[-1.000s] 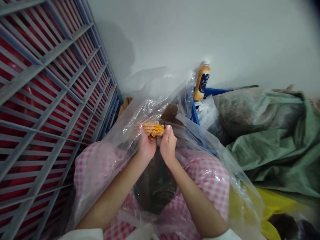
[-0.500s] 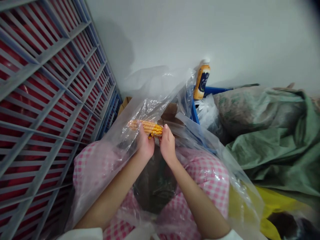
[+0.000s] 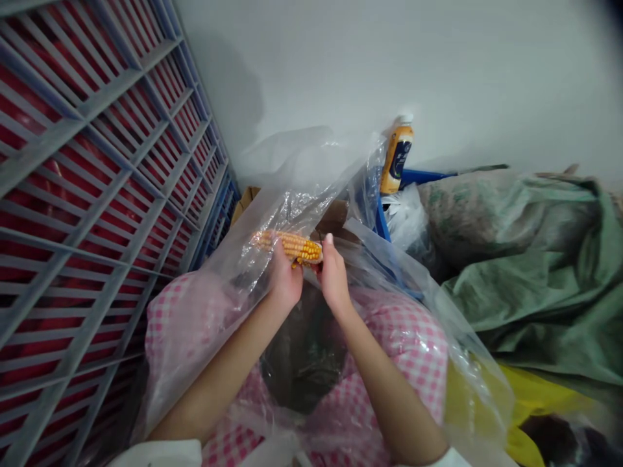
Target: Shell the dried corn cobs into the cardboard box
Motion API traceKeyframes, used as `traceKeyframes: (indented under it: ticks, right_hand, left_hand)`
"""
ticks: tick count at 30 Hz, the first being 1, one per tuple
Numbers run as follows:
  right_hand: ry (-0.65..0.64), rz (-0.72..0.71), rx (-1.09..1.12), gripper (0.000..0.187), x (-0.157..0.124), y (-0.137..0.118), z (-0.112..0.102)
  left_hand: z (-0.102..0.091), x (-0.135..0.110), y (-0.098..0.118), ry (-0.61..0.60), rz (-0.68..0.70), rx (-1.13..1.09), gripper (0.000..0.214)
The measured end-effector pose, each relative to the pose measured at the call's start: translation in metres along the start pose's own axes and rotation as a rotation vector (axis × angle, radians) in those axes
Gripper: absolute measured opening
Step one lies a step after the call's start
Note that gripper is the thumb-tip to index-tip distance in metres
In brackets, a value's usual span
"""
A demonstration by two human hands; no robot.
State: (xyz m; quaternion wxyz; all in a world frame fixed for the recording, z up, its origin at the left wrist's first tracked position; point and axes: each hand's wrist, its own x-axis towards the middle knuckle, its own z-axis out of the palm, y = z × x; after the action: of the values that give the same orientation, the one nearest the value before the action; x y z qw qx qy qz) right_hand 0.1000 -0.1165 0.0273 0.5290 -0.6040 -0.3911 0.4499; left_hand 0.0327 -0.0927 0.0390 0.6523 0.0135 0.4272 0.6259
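Note:
A dried yellow ear of corn (image 3: 304, 249) lies nearly level in front of me, over the opening of a clear plastic bag (image 3: 204, 324) spread across my lap. My left hand (image 3: 286, 275) is closed round the cob, its thumb on the near side. At the cob's right end is my right hand (image 3: 335, 275), its thumb raised slightly off the kernels and its fingers curled against the tip. A few kernels show loose or hanging just below the cob. Part of the cob's left end sits behind the clear plastic.
Stacked slatted crates (image 3: 107, 175) with red contents rise on the left. Against the wall, a drink bottle (image 3: 398, 155) stands by a blue bin (image 3: 384, 217). Green sacks (image 3: 545, 279) and a yellow bag (image 3: 530, 395) lie to the right. A cardboard box (image 3: 335, 214) is behind the plastic.
My right hand has shifted slightly right, and its thumb has lifted off the end of the cob. My left hand still holds the corn in nearly the same place.

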Motion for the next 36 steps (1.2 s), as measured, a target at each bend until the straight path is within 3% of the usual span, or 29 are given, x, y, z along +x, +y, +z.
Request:
traceKeyframes:
  ticks: [4, 10, 18, 25, 31, 36]
  right_hand:
    - [0.026, -0.118, -0.167, 0.034, -0.0018, 0.0030, 0.0004]
    - [0.010, -0.169, -0.263, 0.032, -0.0071, 0.0064, 0.0007]
    - [0.075, -0.185, -0.331, 0.034, -0.0070, 0.0076, 0.0005]
    - [0.035, -0.070, -0.193, 0.050, -0.0061, 0.0033, 0.0007]
    - [0.028, -0.228, -0.506, 0.036, -0.0083, 0.0035, 0.0009]
    - [0.090, -0.313, -0.535, 0.037, -0.0039, 0.0094, 0.0011]
  left_hand:
    - [-0.0007, -0.0011, -0.0005, 0.013, -0.007, 0.011, 0.028]
    - [-0.0003, -0.0017, 0.0005, -0.001, 0.038, 0.016, 0.023]
    - [-0.0010, -0.0011, 0.0018, -0.009, 0.008, 0.007, 0.032]
    - [0.0000, -0.0004, 0.0023, 0.016, -0.017, -0.025, 0.037]
    - [-0.0019, -0.0038, 0.0009, -0.033, -0.058, -0.013, 0.039]
    - [-0.0022, -0.0047, -0.0016, -0.025, -0.013, -0.021, 0.039]
